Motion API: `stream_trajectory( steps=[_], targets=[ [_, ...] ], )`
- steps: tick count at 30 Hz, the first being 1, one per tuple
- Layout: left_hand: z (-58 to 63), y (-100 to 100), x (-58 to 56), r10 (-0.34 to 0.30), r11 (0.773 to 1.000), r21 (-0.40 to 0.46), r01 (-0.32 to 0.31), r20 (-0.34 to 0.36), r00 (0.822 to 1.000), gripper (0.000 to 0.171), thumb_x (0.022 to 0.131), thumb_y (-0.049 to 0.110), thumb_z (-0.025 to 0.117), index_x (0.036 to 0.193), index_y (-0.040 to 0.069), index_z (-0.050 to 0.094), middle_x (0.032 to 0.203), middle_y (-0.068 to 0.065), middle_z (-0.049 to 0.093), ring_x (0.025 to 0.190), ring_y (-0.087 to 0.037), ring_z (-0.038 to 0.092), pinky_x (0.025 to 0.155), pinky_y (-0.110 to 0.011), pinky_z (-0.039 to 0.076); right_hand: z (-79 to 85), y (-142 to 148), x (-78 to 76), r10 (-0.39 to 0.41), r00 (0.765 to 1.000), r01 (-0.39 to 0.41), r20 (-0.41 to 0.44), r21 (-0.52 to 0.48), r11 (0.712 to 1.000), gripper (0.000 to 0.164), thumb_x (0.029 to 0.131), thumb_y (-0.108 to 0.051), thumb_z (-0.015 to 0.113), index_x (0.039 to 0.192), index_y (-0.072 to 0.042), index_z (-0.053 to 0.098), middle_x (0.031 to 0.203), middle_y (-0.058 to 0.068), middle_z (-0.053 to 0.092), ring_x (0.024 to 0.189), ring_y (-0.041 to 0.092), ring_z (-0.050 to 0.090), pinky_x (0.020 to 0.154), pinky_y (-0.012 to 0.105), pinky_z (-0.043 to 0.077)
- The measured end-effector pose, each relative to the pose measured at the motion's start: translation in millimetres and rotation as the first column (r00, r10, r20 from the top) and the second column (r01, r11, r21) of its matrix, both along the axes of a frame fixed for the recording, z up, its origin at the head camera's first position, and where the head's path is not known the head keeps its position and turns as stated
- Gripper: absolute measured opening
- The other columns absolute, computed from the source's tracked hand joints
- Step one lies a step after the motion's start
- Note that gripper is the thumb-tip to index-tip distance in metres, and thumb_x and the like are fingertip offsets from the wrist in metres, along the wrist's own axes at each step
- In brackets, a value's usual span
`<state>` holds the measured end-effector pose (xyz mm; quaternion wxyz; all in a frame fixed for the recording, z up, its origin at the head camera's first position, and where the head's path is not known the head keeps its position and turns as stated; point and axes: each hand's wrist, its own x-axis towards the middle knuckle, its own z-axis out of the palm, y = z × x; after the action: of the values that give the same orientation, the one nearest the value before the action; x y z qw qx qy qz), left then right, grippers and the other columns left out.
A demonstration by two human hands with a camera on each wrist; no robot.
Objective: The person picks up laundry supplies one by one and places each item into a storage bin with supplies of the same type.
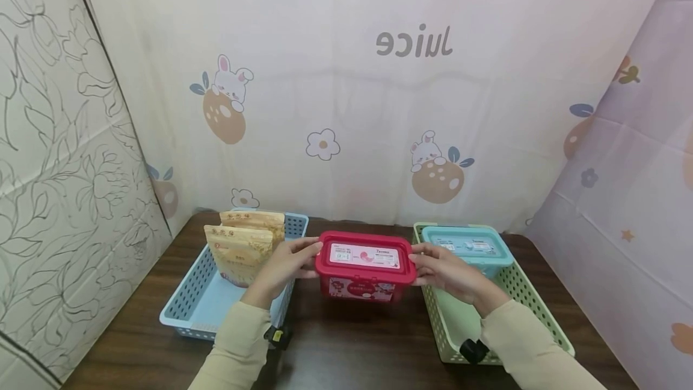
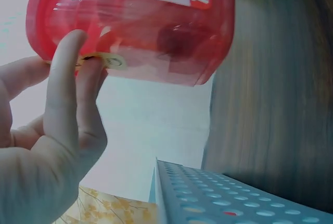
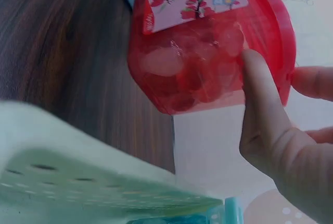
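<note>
A red lidded plastic box (image 1: 365, 266) with a pink-and-white label is held above the table between both hands. My left hand (image 1: 286, 265) grips its left end by the lid rim, and my right hand (image 1: 450, 271) grips the opposite end. Seen from the left wrist, the see-through red side (image 2: 151, 41) has fingertips pressed against it under the lid edge. Round contents show dimly through the box wall (image 3: 203, 73) in the right wrist view, with one finger below the lid rim and another at the lid.
To the left stands a light blue perforated basket (image 1: 186, 300) with two yellow pouches (image 1: 238, 254) upright in it. A green basket (image 1: 533, 297) at the right holds a turquoise lidded box (image 1: 468, 244) at its back. Behind the dark wooden table (image 1: 346, 354) hangs a printed curtain (image 1: 346, 95).
</note>
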<state>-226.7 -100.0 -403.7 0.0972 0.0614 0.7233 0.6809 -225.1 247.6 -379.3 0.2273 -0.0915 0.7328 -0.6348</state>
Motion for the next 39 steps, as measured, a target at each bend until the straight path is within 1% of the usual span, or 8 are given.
stream_trajectory(
  steps=[2, 7, 13, 18, 21, 26, 32, 39],
  targets=[
    [0.9, 0.4, -0.2, 0.022, 1.0, 0.011, -0.022, 0.006, 1.0, 0.052, 0.098, 0.034, 0.066, 0.139, 0.002, 0.057, 0.126, -0.017, 0.065, 0.097, -0.025, 0.07, 0.077, -0.036, 0.06, 2.4, -0.7, 0.9, -0.018, 1.0, 0.018, -0.006, -0.005, 1.0, 0.062, 0.104, -0.025, 0.057, 0.144, 0.011, 0.028, 0.121, 0.021, 0.059, 0.094, 0.025, 0.068, 0.088, 0.038, 0.057],
    [2.6, 2.4, 0.1, 0.065, 0.997, 0.034, -0.066, 0.017, 0.998, 0.05, 0.096, 0.035, 0.069, 0.136, 0.005, 0.061, 0.122, -0.015, 0.068, 0.098, -0.026, 0.07, 0.076, -0.037, 0.06, 7.2, -1.7, 2.9, -0.045, 0.999, 0.045, -0.015, -0.007, 0.999, 0.063, 0.103, -0.027, 0.058, 0.146, 0.01, 0.029, 0.12, 0.02, 0.061, 0.095, 0.025, 0.07, 0.089, 0.04, 0.057],
    [7.2, 4.6, 2.0, 0.081, 0.994, 0.078, -0.081, -0.004, 0.997, 0.052, 0.095, 0.037, 0.071, 0.136, 0.007, 0.061, 0.121, -0.013, 0.069, 0.096, -0.025, 0.071, 0.078, -0.037, 0.06, 10.6, -0.4, 4.9, -0.082, 0.996, 0.081, -0.037, -0.019, 0.997, 0.062, 0.104, -0.029, 0.057, 0.146, 0.009, 0.031, 0.115, 0.015, 0.066, 0.094, 0.02, 0.069, 0.087, 0.034, 0.058],
    [10.5, 5.7, 3.7, 0.074, 0.992, 0.103, -0.071, -0.026, 0.997, 0.054, 0.094, 0.038, 0.071, 0.138, 0.007, 0.06, 0.123, -0.014, 0.068, 0.1, -0.029, 0.07, 0.08, -0.037, 0.059, 13.6, 2.0, 6.1, -0.093, 0.994, 0.091, -0.052, -0.037, 0.995, 0.064, 0.104, -0.03, 0.056, 0.149, 0.008, 0.031, 0.12, 0.014, 0.065, 0.096, 0.019, 0.068, 0.087, 0.033, 0.057],
    [13.1, 6.5, 4.4, 0.06, 0.993, 0.108, -0.055, -0.044, 0.997, 0.054, 0.095, 0.038, 0.07, 0.138, 0.007, 0.06, 0.125, -0.015, 0.067, 0.103, -0.031, 0.07, 0.081, -0.037, 0.059, 15.2, 3.6, 6.1, -0.106, 0.993, 0.104, -0.057, -0.036, 0.994, 0.063, 0.104, -0.031, 0.058, 0.148, 0.005, 0.034, 0.119, 0.013, 0.065, 0.095, 0.019, 0.068, 0.087, 0.033, 0.057],
    [17.9, 8.4, 6.1, 0.049, 0.993, 0.107, -0.043, -0.055, 0.997, 0.053, 0.096, 0.038, 0.069, 0.138, 0.007, 0.06, 0.126, -0.015, 0.066, 0.103, -0.029, 0.07, 0.081, -0.037, 0.059, 16.4, 6.1, 5.4, -0.117, 0.991, 0.116, -0.06, -0.025, 0.993, 0.06, 0.104, -0.031, 0.058, 0.147, 0.004, 0.036, 0.118, 0.012, 0.067, 0.095, 0.02, 0.069, 0.087, 0.033, 0.058],
    [22.2, 11.5, 7.5, 0.039, 0.993, 0.111, -0.033, -0.053, 0.998, 0.05, 0.097, 0.036, 0.068, 0.137, 0.008, 0.06, 0.125, -0.014, 0.067, 0.105, -0.029, 0.069, 0.083, -0.038, 0.059, 20.2, 10.2, 7.4, -0.118, 0.99, 0.117, -0.075, -0.014, 0.993, 0.06, 0.104, -0.032, 0.057, 0.147, 0.004, 0.036, 0.122, 0.013, 0.066, 0.098, 0.02, 0.069, 0.086, 0.032, 0.058],
    [26.2, 19.5, 9.1, 0.036, 0.994, 0.104, -0.03, -0.054, 0.998, 0.049, 0.095, 0.038, 0.07, 0.135, 0.01, 0.062, 0.126, -0.013, 0.067, 0.107, -0.029, 0.069, 0.083, -0.038, 0.059, 23.1, 17.5, 10.0, -0.145, 0.986, 0.146, -0.078, 0.007, 0.989, 0.062, 0.103, -0.032, 0.058, 0.149, 0.003, 0.036, 0.124, 0.013, 0.064, 0.101, 0.021, 0.068, 0.092, 0.039, 0.055]
  ],
)
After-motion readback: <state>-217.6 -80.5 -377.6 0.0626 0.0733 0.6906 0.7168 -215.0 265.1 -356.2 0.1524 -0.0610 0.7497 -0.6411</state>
